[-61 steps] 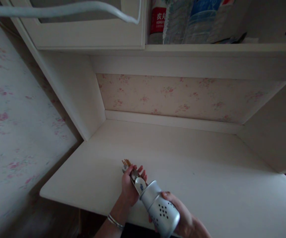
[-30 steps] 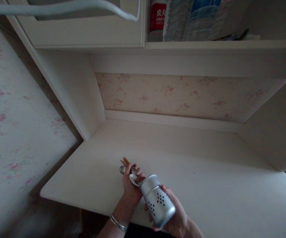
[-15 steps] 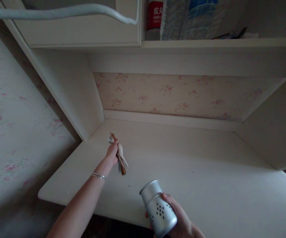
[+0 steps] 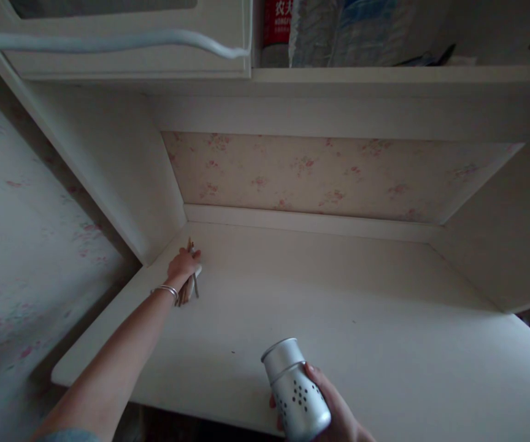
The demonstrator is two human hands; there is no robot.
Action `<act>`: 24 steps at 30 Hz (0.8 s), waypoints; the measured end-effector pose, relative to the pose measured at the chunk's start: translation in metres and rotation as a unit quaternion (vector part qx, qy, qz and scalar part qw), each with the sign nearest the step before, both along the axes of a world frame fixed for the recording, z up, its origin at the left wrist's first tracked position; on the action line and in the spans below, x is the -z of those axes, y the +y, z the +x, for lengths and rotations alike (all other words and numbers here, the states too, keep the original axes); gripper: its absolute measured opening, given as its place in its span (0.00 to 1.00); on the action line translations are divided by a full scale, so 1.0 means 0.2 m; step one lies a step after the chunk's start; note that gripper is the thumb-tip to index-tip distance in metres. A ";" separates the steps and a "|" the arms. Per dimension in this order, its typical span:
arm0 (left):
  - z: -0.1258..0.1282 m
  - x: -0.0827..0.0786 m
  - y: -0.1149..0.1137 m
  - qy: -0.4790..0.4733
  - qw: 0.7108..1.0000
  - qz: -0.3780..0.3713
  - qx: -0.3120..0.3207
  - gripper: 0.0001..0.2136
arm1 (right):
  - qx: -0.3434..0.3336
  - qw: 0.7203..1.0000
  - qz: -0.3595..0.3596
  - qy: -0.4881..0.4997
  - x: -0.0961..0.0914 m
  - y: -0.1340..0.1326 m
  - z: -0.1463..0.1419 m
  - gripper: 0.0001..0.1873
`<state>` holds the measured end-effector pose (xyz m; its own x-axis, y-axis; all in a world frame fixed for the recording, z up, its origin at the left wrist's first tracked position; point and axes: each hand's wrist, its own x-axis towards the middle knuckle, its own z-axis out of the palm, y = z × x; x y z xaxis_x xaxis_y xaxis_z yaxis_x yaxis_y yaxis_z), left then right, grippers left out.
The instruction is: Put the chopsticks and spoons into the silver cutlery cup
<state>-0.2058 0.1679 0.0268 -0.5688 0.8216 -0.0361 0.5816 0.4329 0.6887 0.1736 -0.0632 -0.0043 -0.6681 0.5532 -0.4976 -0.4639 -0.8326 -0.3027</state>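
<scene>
Nearest, at half past five, the right hand (image 4: 336, 405) wraps around a perforated metal utensil holder (image 4: 295, 390), the thumb on its upper side and fingertips showing beneath. The holder tilts over the near edge of the desk (image 4: 329, 282), its mouth toward eleven o'clock; its inside cannot be seen. It looks thin-walled, so probably light, stiff and hard to break, though its smooth finish may slip and a knock could dent it. The surest hold would likely be around the body below the neck, where the hand already sits; the rim offers less to grip.

Farther off, at eight o'clock, the left hand (image 4: 183, 264) has its fingers closed around a loose bundle over the left part of the desk; whether the bundle rests on the surface, I cannot tell. Brown chopsticks (image 4: 182, 298) and a slim metal handle (image 4: 195, 286) stick out toward the near side, with a white spoon (image 4: 198, 270) on the right. These should be light and rigid but apt to slide and fan apart, best gathered round the middle. The spoon may be ceramic or plastic; if ceramic, it could chip.

Beyond is a floral wallpaper panel (image 4: 292, 175); above, toward twelve o'clock, a red-labelled bottle (image 4: 277, 24) stands on the shelf.
</scene>
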 end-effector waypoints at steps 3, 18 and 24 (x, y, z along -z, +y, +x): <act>-0.03 0.03 -0.01 0.095 0.992 -0.009 0.082 0.14 | -0.002 1.000 -0.006 0.012 0.01 0.00 0.00 0.38; -0.09 0.19 -0.03 0.272 0.919 0.060 0.278 0.19 | 0.005 0.999 0.031 0.024 0.01 -0.01 0.00 0.36; -0.21 0.19 -0.11 0.301 0.936 0.038 0.178 0.20 | 0.000 0.999 0.043 0.018 0.00 -0.01 0.00 0.35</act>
<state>-0.2471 0.1464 -0.0119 -0.1572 0.9501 0.2694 0.9723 0.1012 0.2105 0.1729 -0.0654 -0.0047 -0.6847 0.5927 -0.4241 -0.4760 -0.8044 -0.3556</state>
